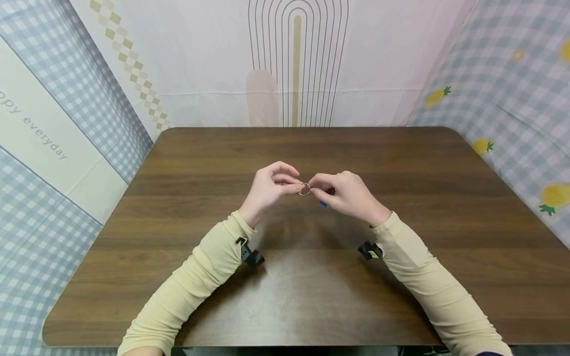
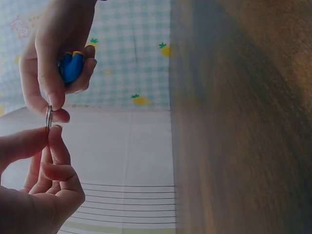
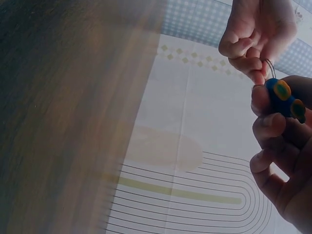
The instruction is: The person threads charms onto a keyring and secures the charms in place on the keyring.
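Above the table, my left hand pinches a thin metal key ring between thumb and fingertips. My right hand meets it from the other side, its thumb and index finger pinching the ring's opposite edge. A small blue charm with orange parts sits at the right hand's fingers; in the left wrist view this blue charm shows between them. In the head view only a bit of blue shows under the right hand. Whether charm and ring are joined I cannot tell.
Both hands are over a brown wooden table with rounded corners. Patterned cloths hang behind it and at both sides. A small black camera mount is strapped to the left wrist, another mount to the right.
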